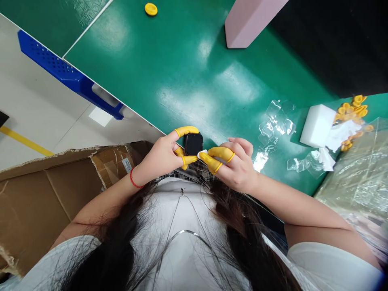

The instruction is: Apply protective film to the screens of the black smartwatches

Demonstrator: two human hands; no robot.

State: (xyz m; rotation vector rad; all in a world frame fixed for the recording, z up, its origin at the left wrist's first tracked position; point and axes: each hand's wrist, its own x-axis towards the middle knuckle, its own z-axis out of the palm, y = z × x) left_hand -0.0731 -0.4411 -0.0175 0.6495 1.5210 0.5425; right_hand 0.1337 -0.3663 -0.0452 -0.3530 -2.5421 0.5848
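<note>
Between the fingers of my left hand (169,151) sits a small black square watch case (194,144) with rounded corners, its dark glossy face turned up. Yellow finger cots cover several fingertips on both hands. My right hand (232,163) pinches a small white piece of cloth or paper (202,154) against the lower right corner of the watch case. Both hands are close together over the table's near edge, in front of my body. The underside of the watch case is hidden.
On the green table (182,72) lies a loose yellow finger cot (150,9). To the right are clear plastic films (277,121), a white foam block (318,125) and piled yellow finger cots (353,109). A pink block (251,22) stands at the back; a cardboard box (60,194) is at left.
</note>
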